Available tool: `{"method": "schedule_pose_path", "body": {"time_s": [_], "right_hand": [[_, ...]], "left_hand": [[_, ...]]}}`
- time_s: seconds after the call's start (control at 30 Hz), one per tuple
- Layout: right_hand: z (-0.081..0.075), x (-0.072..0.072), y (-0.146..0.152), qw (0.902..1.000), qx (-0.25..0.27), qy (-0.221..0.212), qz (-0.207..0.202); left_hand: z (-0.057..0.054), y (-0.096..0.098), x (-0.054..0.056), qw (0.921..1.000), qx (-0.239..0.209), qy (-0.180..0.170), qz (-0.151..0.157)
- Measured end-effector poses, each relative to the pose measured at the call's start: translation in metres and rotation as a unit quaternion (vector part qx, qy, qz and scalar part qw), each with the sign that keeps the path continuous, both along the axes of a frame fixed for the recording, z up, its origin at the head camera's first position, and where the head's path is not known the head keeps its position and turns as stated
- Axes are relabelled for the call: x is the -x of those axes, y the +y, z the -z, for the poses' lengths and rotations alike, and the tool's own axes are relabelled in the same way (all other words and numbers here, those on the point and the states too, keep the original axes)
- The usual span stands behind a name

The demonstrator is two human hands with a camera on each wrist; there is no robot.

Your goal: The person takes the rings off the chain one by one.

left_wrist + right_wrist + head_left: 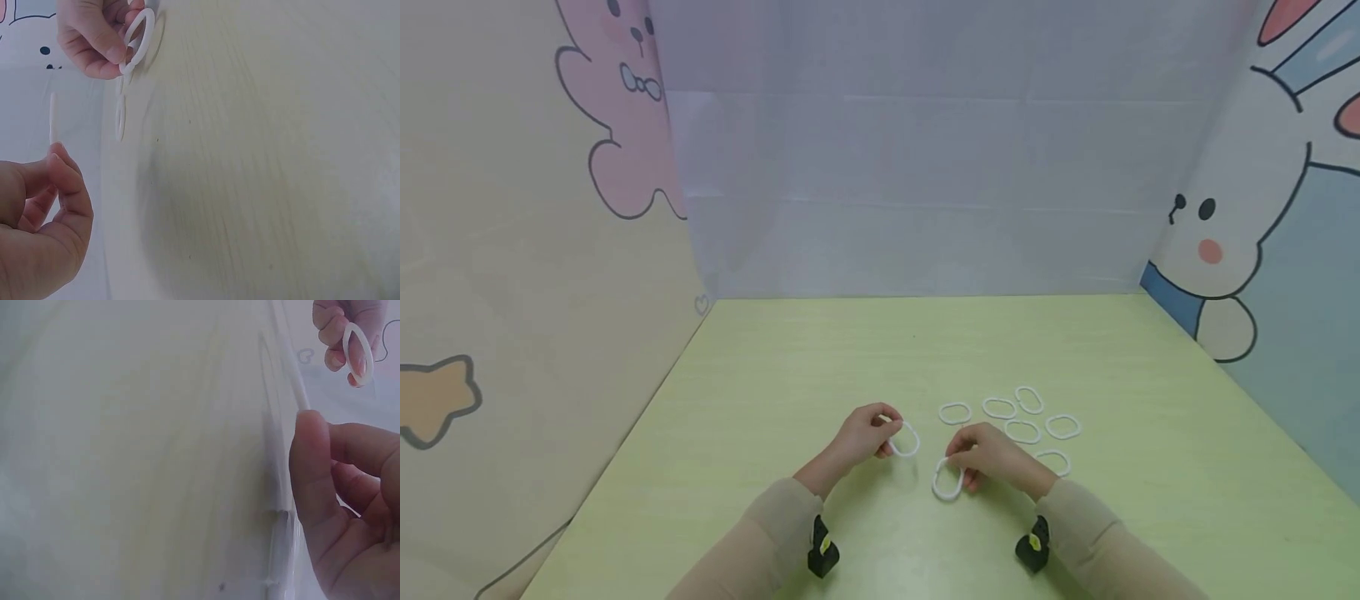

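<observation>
My left hand (pixel 865 435) pinches a white oval ring (pixel 917 440) between thumb and fingers, holding it up above the table. In the left wrist view this ring (pixel 53 119) appears edge-on, standing up from the fingertips. Close by on the right, my right hand (pixel 996 457) pinches a second white oval ring (pixel 936 482) by its side, tilted low over the table. The two rings are apart. From the right wrist, the second ring (pixel 295 369) shows as a thin band rising from the thumb tip, and the left hand (pixel 359 337) with its ring is in the background.
Several more white oval rings lie loose on the pale green table (pixel 760 358), beyond and beside the right hand. One ring (pixel 1067 461) is partly hidden by the right wrist. A pale sheet (pixel 925 167) stands behind the table, with cartoon-printed walls on both sides.
</observation>
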State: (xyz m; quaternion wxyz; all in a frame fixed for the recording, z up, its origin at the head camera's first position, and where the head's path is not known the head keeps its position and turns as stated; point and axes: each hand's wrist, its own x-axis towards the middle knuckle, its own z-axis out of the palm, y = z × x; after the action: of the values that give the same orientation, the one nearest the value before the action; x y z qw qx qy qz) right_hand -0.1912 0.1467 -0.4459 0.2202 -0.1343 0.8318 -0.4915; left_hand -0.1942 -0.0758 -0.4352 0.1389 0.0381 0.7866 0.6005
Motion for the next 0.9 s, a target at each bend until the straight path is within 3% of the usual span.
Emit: {"method": "schedule_pose_path", "body": {"time_s": [0.47,0.9], "right_hand": [[-0.003,0.0,0.001,0.9997,-0.017,-0.013,-0.008],[-0.002,-0.001,-0.003,0.9987,-0.05,-0.005,0.002]], "left_hand": [[0.002,0.004,0.001,0.9997,0.018,-0.011,0.013],[0.01,0.004,0.001,0.9942,0.1,0.014,0.037]]}}
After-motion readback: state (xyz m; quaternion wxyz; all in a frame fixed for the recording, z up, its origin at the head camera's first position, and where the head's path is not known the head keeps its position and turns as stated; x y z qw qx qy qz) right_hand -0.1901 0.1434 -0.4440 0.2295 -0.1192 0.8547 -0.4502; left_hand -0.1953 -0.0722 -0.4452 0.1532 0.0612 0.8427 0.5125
